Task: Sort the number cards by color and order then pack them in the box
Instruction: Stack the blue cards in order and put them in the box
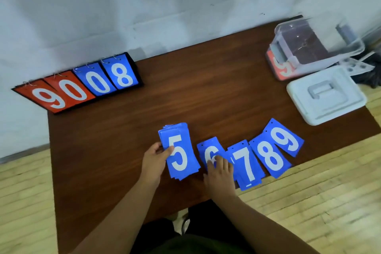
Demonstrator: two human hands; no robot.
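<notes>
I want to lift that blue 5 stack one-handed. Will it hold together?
Probably not: the blue 5 stack is fanned at its edges, so loose cards may slide. They look thin and flat, so likely light and hard to lift off the table.

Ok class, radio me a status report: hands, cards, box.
Left hand grips stack, 5 on top. Right hand touches 6 card. 7, 8, 9 laid out to its right. Box open, lid off; nothing blocking.
</notes>
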